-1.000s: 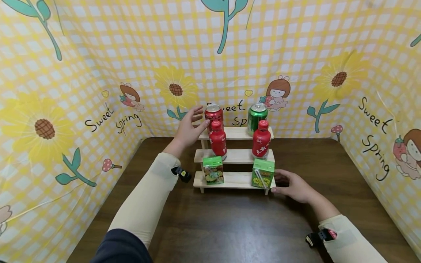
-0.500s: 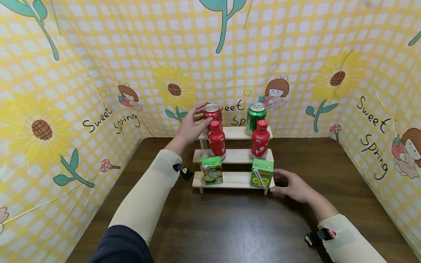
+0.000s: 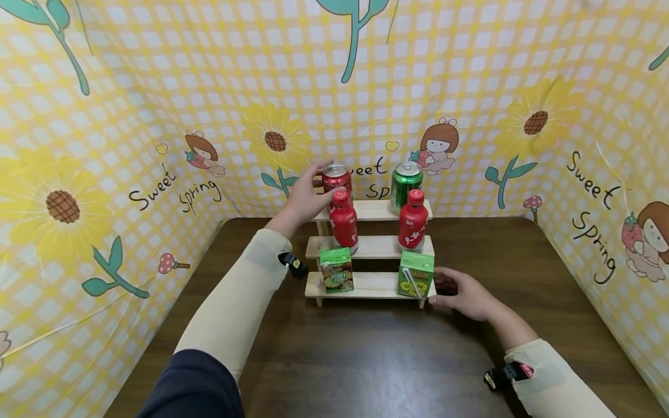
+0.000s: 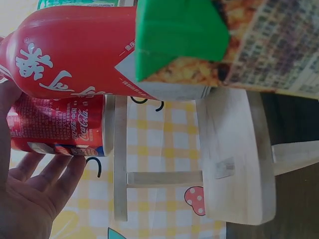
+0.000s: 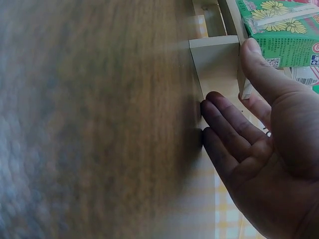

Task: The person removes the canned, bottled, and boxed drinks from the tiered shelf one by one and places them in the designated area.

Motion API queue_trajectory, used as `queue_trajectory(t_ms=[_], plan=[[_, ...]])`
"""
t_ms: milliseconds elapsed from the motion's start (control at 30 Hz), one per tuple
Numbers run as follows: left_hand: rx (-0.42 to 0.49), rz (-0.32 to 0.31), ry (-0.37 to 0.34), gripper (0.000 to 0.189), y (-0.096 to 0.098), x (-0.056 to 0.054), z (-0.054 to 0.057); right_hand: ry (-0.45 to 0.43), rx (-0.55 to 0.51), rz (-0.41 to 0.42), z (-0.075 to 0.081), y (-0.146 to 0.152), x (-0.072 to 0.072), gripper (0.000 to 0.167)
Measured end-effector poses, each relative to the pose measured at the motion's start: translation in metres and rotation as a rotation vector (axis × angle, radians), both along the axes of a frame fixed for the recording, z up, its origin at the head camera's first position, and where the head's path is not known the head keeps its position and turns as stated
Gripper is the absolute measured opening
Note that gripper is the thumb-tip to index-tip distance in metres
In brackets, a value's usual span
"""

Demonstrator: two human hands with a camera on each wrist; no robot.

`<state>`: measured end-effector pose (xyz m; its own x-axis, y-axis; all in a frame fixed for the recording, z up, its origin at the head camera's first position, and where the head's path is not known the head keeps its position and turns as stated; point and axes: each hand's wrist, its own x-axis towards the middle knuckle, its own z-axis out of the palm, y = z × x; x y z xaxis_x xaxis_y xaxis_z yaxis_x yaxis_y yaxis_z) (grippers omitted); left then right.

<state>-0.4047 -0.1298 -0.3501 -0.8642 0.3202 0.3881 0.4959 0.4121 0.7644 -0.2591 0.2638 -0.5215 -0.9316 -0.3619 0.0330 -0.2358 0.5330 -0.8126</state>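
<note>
At the top left edge of the three-tier wooden stand [image 3: 373, 282], my left hand [image 3: 305, 197] grips the Coca-Cola can [image 3: 336, 178], while my right hand [image 3: 467, 297] holds the bottom right edge, presumably to keep everything steady.

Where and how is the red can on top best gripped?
Probably the upper body, from the left, with the left hand: the red can stands upright, its round wall suits wrapping, no drink stands to its left, and the red bottle before it hides its lower front in the head view.
</note>
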Motion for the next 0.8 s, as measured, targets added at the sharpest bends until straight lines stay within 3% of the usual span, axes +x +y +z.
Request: queue_trajectory(t_ms=[400, 800], plan=[[0.025, 0.025, -0.003, 0.070, 0.0047, -0.0033, -0.0003, 0.006, 0.005, 0.011, -0.0009, 0.0000, -0.0008, 0.066], [0.045, 0.039, 0.061, 0.067, 0.0042, -0.0021, -0.0045, 0.000, -0.001, 0.010, -0.0009, -0.0005, -0.0014, 0.069]])
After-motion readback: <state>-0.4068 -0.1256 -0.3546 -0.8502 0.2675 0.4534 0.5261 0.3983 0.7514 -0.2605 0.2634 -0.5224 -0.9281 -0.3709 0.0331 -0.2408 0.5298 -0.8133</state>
